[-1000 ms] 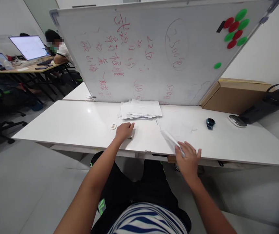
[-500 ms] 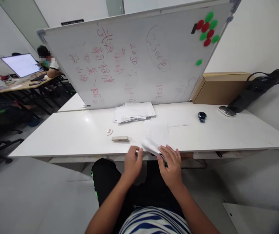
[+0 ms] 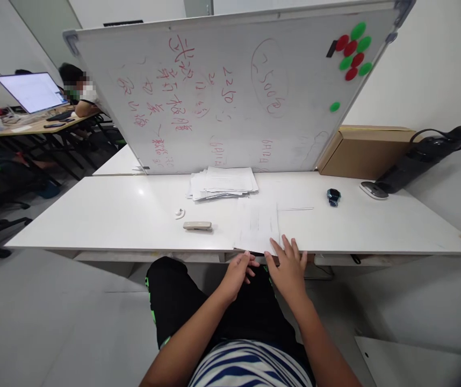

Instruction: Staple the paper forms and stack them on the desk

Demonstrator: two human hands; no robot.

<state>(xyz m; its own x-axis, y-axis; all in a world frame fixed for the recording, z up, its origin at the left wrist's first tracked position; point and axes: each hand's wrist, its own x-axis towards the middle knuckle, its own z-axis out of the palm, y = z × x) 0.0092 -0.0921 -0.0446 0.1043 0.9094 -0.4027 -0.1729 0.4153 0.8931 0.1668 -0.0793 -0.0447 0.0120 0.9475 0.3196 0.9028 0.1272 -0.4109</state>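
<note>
White printed sheets of paper [image 3: 257, 223] lie flat on the white desk [image 3: 105, 215], their lower edge reaching the desk's front edge. My right hand [image 3: 289, 267] is open, fingers spread, with fingertips at the lower right corner of the sheets. Just below the front edge is my left hand [image 3: 239, 273], its fingers loosely bent and apart, holding nothing. A beige stapler [image 3: 198, 226] lies left of the sheets. Behind them rests a messy stack of papers [image 3: 224, 183].
A whiteboard [image 3: 230, 97] with red writing and magnets stands along the back. A white earphone [image 3: 179, 213] lies near the stapler. To the right are a dark watch [image 3: 333, 196], a mouse [image 3: 374, 190], a black bottle [image 3: 424, 156] and a cardboard box [image 3: 365, 153]. A person [image 3: 87, 94] sits far left.
The sheet that was lifted and bent at its lower edge now lies flat. My left hand has moved right and down, under the desk edge. My right hand has spread its fingers.
</note>
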